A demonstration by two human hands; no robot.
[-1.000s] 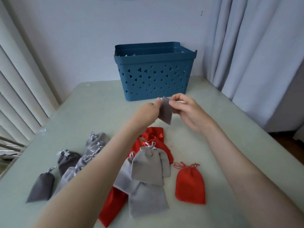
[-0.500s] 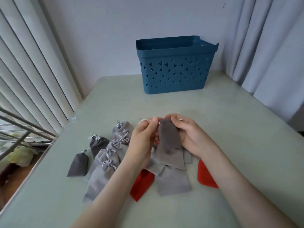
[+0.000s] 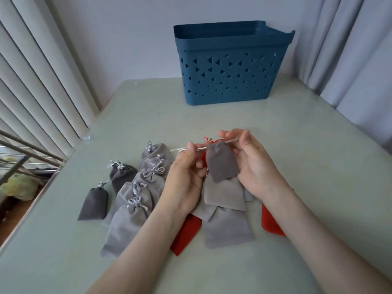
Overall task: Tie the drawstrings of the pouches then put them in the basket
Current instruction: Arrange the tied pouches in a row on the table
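Pouch [image 3: 220,164], a small grey one, is hanging just above the table [image 3: 307,158] between both hands, with its mouth gathered. The left hand [image 3: 184,175] is pinching one end of the drawstring [image 3: 200,147] between thumb and fingertips. The right hand [image 3: 254,166] is pinching the other end, and the two are drawing the cord out sideways in a taut line. No knot is showing on it yet, so the step in hand is looking like the cinch that comes before the tie.

The task is looking partly done. To the left, seven tied pouches [image 3: 135,192] are lying close together with bows at their necks, but they are lying on the table, not in the basket [image 3: 231,66]. The basket is standing well apart at the far edge, and its inside is not showing, so I cannot tell whether anything is lying in it. Under the hands, flat grey pouches [image 3: 224,198] and red pouches [image 3: 184,232] are lying in a loose overlapping heap. Their necks are mostly hidden, so I cannot tell whether they are tied. They are probably waiting for tying, and then everything needs moving into the basket.
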